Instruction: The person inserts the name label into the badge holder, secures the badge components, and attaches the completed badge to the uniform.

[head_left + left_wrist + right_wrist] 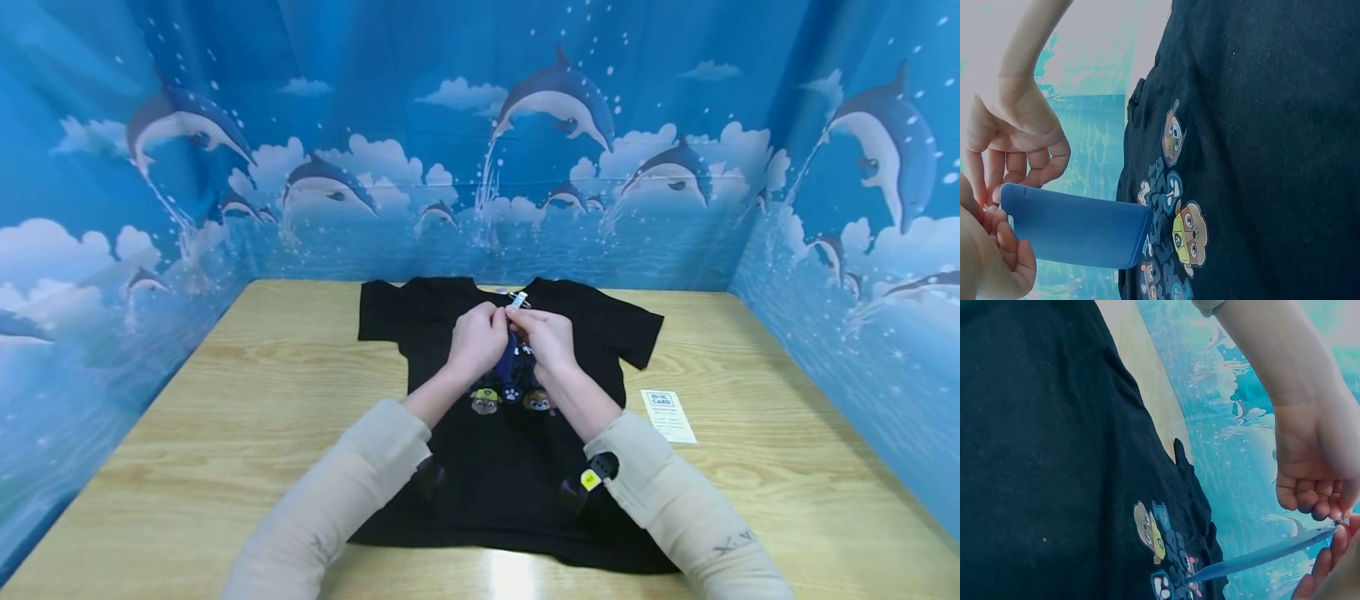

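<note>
In front of me, both hands meet over the upper chest of a black T-shirt (517,475) spread on the table. A flat blue card holder (1075,222) hangs from their fingertips, its lower end by the cartoon print (1191,234). My left hand (480,337) pinches the holder's top end, with the fingertips right at its edge. Close beside it, thumb and finger of my right hand (547,337) pinch a small metal clasp (519,298), which sticks up past the fingers. Curled fingers partly hide the joint between clasp and holder in the head view.
A white paper card (669,417) printed "ID/IC CARD" lies on the wooden table (247,433), right of the shirt. Blue dolphin-print curtains (420,117) enclose the back and both sides. A dark wrist device with a yellow tag (591,479) sits at my right cuff.
</note>
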`<move>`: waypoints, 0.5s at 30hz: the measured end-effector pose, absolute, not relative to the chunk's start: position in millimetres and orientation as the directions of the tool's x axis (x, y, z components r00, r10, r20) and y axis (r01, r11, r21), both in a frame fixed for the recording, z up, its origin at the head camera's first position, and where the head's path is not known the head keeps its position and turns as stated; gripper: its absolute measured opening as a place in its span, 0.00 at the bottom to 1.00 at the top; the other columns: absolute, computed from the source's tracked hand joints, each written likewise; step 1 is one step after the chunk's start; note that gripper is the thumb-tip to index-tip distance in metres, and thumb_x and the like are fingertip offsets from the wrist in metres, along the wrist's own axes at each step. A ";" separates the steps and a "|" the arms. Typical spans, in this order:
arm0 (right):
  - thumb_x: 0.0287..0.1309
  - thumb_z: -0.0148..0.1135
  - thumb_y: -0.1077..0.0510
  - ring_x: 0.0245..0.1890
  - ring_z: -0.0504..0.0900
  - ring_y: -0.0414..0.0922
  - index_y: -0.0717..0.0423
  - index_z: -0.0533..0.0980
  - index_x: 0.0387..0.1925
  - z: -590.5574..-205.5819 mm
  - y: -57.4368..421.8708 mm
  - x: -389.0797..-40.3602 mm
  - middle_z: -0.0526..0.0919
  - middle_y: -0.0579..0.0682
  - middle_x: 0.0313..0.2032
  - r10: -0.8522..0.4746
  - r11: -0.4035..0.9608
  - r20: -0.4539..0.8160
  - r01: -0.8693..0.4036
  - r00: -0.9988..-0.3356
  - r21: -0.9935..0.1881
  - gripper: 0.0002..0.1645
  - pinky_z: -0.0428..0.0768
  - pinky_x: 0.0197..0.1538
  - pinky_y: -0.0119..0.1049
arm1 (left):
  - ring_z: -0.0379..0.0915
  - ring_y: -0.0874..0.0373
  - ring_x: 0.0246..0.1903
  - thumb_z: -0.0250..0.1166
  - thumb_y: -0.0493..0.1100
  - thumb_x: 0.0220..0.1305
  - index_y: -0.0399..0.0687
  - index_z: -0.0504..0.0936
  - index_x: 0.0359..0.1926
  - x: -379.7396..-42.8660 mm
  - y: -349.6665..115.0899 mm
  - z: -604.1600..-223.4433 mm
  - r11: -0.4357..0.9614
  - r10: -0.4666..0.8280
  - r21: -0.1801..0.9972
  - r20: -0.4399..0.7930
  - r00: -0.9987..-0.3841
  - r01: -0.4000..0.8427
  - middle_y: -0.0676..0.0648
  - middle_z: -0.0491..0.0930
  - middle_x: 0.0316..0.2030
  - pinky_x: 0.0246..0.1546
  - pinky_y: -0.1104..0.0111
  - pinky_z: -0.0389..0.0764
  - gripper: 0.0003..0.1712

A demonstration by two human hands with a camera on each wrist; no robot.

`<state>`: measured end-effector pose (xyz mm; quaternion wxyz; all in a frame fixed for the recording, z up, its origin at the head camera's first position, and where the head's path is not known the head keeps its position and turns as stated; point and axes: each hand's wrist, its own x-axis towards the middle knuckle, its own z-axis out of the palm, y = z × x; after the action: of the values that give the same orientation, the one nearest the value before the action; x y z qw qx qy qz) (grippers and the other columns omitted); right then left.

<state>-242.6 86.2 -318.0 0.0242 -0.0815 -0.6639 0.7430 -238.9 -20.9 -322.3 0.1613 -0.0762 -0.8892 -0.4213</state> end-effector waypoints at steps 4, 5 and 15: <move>0.52 0.67 0.59 0.26 0.74 0.45 0.59 0.83 0.25 -316.1 86.8 -242.4 0.78 0.43 0.16 0.143 -0.114 -0.099 0.083 -0.985 -0.990 0.07 0.70 0.29 0.30 | 0.69 0.51 0.23 0.51 0.41 0.66 0.41 0.75 0.22 -239.6 -22.1 -322.8 0.628 -0.030 0.727 0.381 -0.924 0.279 0.46 0.72 0.18 0.25 0.62 0.69 0.16; 0.52 0.67 0.58 0.25 0.74 0.44 0.57 0.83 0.23 -316.0 87.1 -242.4 0.78 0.43 0.15 0.140 -0.113 -0.103 0.087 -0.985 -0.990 0.07 0.70 0.28 0.30 | 0.69 0.51 0.23 0.51 0.41 0.65 0.41 0.75 0.22 -239.7 -22.5 -322.6 0.630 -0.032 0.725 0.382 -0.924 0.278 0.46 0.72 0.18 0.25 0.62 0.68 0.16; 0.54 0.66 0.57 0.25 0.74 0.40 0.56 0.83 0.26 -316.5 88.9 -243.7 0.78 0.44 0.18 0.102 -0.072 -0.146 0.139 -0.984 -0.988 0.06 0.70 0.33 0.33 | 0.65 0.53 0.19 0.51 0.41 0.67 0.43 0.73 0.20 -240.2 -25.8 -321.7 0.652 0.027 0.706 0.342 -0.939 0.276 0.48 0.66 0.16 0.21 0.67 0.63 0.17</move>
<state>-243.7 88.9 -316.5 -0.0129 -0.0885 -0.6811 0.7267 -240.2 -25.8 -321.7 0.1523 -0.0847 -0.8961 -0.4083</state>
